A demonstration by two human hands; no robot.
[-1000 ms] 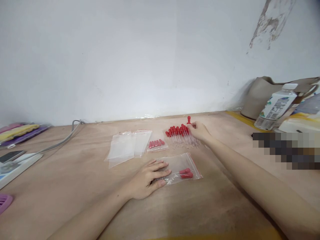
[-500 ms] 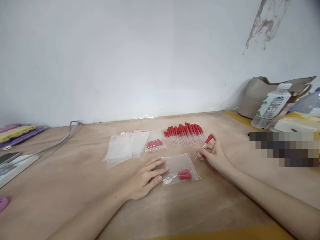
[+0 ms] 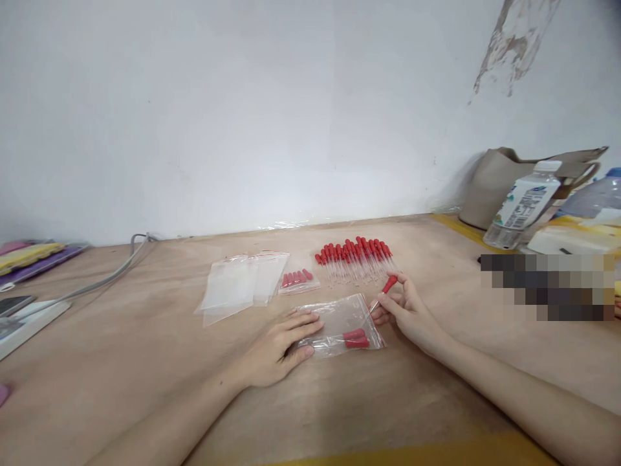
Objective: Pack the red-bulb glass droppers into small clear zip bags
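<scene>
Left hand flat, right hand pinching (dropper)

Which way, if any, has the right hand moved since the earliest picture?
Yes: the right hand moved nearer, from the dropper pile to the bag under the left hand.

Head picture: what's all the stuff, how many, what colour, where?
Near bag: one, clear, front middle, two red bulbs
Loose droppers: many, red-topped, far middle
Single dropper: one, red-topped, at near bag's opening
Filled bag: one, clear, middle, five red bulbs
Flat bags: several, clear, centre left
Cable: one, grey, left
Slab: one, dark, left
Board: one, white, left
Stack: one, yellow and purple, left
Bottles: two, clear, right
Handbag: one, beige, right
Clutter: several, mixed, right
Table: one, brown, below
Wall: one, white, behind
Left hand: one, bare, on near bag
Right hand: one, bare, holding single dropper
</scene>
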